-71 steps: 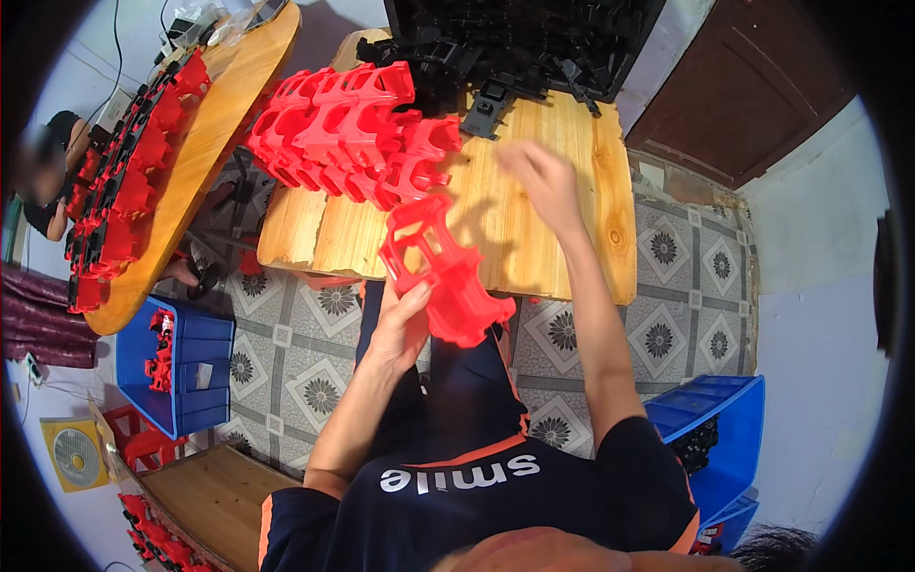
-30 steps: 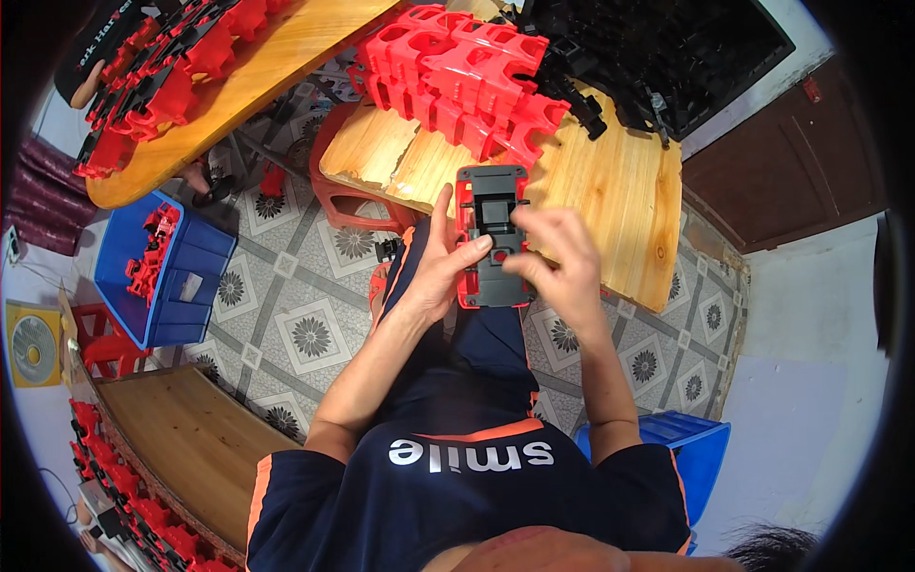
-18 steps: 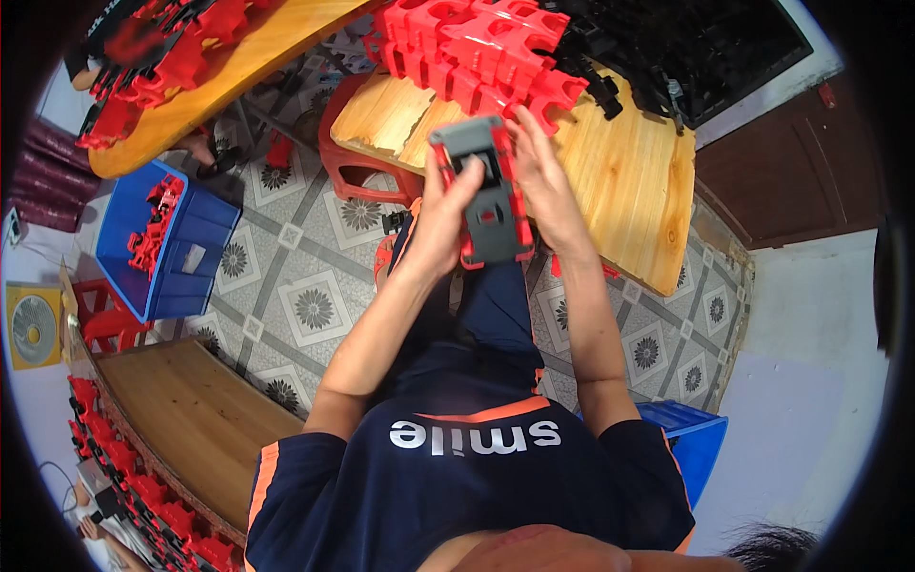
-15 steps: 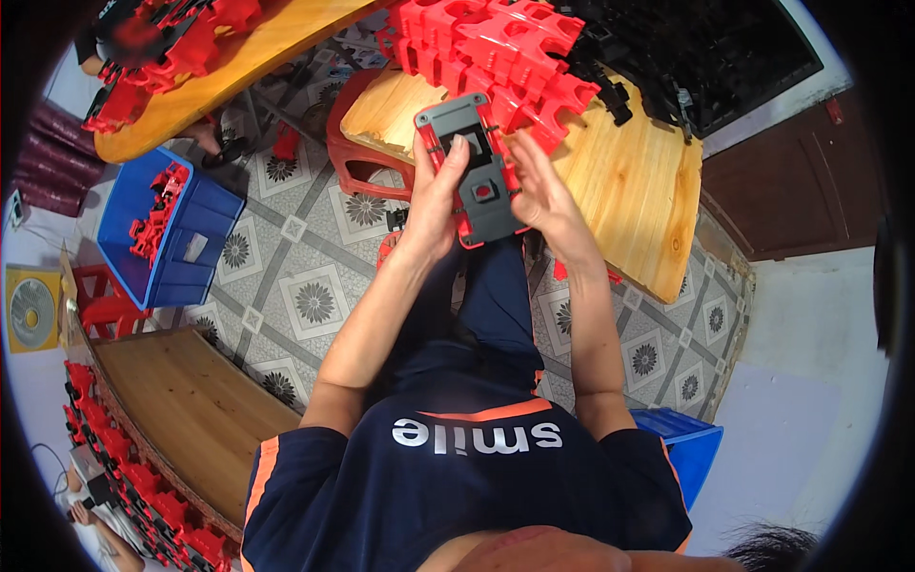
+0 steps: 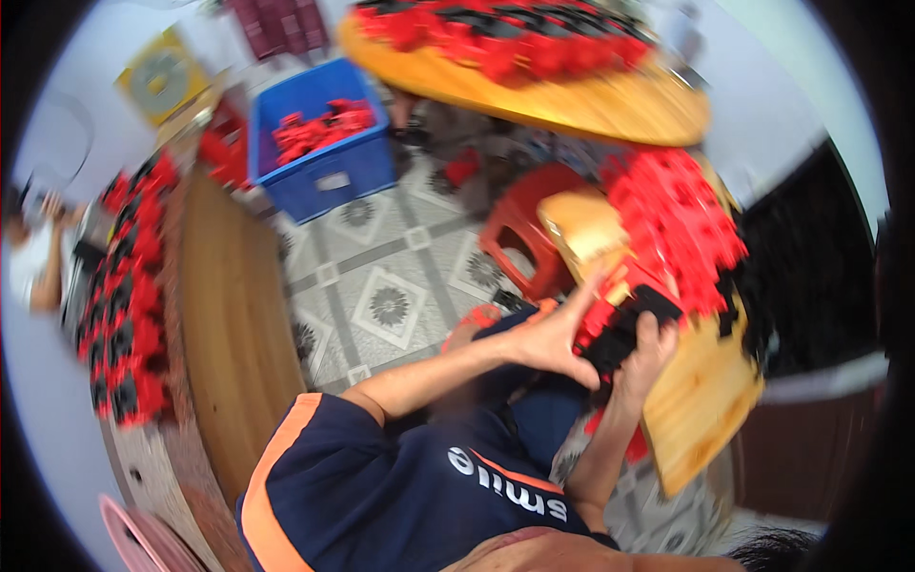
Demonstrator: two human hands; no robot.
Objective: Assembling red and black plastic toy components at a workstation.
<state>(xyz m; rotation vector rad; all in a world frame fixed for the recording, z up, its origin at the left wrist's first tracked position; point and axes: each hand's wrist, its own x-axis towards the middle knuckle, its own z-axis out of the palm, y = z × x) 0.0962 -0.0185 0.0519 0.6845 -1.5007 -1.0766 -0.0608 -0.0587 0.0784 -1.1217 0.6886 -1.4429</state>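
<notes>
The picture is blurred and tilted. Both my hands hold a flat red and black plastic part [image 5: 627,327] over my lap, by the edge of a low wooden table [image 5: 707,405]. My left hand [image 5: 551,336] presses against the part's left side with fingers spread. My right hand [image 5: 652,349] grips it from below. Just beyond the part, a pile of red plastic parts [image 5: 679,210] lies on the table.
A red stool [image 5: 519,243] stands on the tiled floor beside a blue crate [image 5: 324,157] of red parts. A round wooden table [image 5: 581,95] and a wooden bench [image 5: 229,315] carry more red and black parts. Black parts [image 5: 810,276] lie at right. Another person [image 5: 38,257] sits far left.
The view has swung and tilted sharply to the left. Both hands still hold the red and black part, now lower and close to the table's edge.
</notes>
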